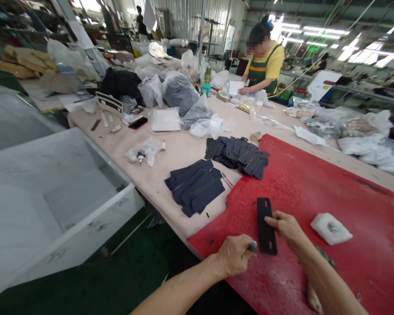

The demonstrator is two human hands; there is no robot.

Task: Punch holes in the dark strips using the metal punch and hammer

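Note:
Over the red mat (302, 183), my right hand (287, 225) pinches a black strip (264, 234) with small slots at its ends, thumb on top. My left hand (238, 255) is closed around a small metal piece (253, 246), possibly a punch; most of it is hidden in the fist, just left of the strip. Flat dark pieces (197, 188) lie fanned out beyond my left hand. Farther back is a pile of slotted dark strips (238, 153), partly on the mat's edge. To the right sits a white block (331, 228) with a grey worn spot.
A wooden-handled tool (313, 299) lies partly under my right forearm. White bins (95, 218) stand at the left, below the table. A phone (138, 123), plastic bags (180, 94) and a bagged item (146, 151) lie farther back. A co-worker (262, 61) handles papers across the table.

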